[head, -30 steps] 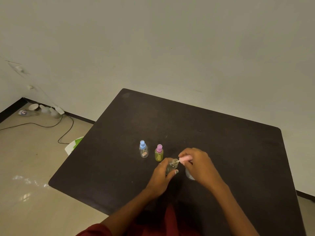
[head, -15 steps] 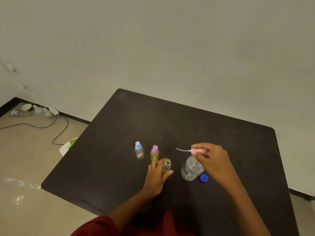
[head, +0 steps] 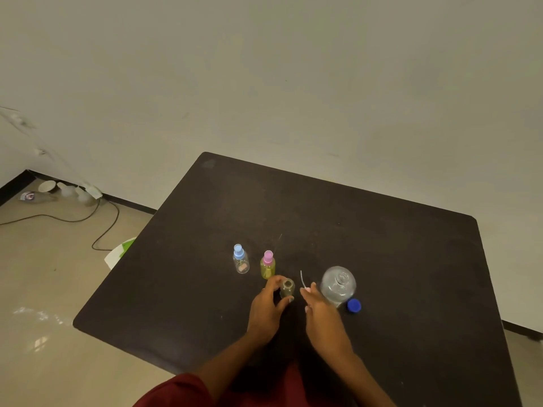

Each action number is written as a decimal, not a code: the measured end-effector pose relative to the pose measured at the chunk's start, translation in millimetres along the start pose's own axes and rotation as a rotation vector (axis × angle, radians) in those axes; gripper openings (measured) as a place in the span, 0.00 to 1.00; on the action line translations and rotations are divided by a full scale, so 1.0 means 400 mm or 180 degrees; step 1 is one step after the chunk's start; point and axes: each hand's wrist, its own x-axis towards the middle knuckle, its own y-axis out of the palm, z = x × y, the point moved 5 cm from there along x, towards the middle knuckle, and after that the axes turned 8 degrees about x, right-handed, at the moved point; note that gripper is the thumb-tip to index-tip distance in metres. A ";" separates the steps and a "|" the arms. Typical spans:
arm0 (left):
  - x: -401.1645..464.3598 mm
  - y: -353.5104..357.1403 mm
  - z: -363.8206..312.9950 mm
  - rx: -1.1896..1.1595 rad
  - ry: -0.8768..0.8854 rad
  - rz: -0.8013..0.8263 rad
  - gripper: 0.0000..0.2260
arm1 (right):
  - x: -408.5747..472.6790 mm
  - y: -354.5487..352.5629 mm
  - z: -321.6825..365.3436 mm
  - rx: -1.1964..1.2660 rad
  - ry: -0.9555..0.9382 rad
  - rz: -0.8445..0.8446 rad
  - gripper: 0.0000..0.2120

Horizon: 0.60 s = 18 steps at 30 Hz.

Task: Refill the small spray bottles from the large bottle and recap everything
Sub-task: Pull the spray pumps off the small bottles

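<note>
My left hand (head: pixel 269 306) grips a small uncapped bottle (head: pixel 287 288) standing on the dark table (head: pixel 382 245). Just right of it, my right hand (head: pixel 321 314) pinches a pink spray head (head: pixel 307 288) whose thin tube (head: pixel 301 278) points up and away; most of the head is hidden by my fingers. The large clear bottle (head: pixel 338 284) stands open beside my right hand, with its blue cap (head: pixel 354 305) lying on the table at its right. Behind my left hand stand two capped small bottles: a clear one with a blue spray top (head: pixel 241 259) and a yellow one with a pink top (head: pixel 267 266).
The table's left edge drops to a tiled floor with a black cable (head: pixel 102 224), a white and green object (head: pixel 120 254) and some cups and bottles (head: pixel 58 190) by the wall. A plain wall runs behind the table.
My right hand has carried the pink spray head from above the large bottle down and left, close to the small open bottle. My left hand has kept hold of that bottle.
</note>
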 end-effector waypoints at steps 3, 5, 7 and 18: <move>-0.008 -0.002 0.007 0.0036 0.0041 -0.0071 0.17 | 0.005 0.030 -0.019 -0.0221 -0.0028 0.0116 0.25; -0.009 -0.002 0.006 0.0061 0.0071 -0.0045 0.18 | 0.007 0.048 -0.026 -0.0361 -0.0075 0.0272 0.27; -0.007 -0.003 0.004 0.0086 0.0092 -0.0020 0.19 | 0.008 0.058 -0.030 -0.0473 -0.0133 0.0391 0.29; -0.012 -0.018 0.029 0.0383 0.0032 0.0097 0.25 | 0.015 0.081 -0.031 -0.0778 -0.0171 0.0567 0.37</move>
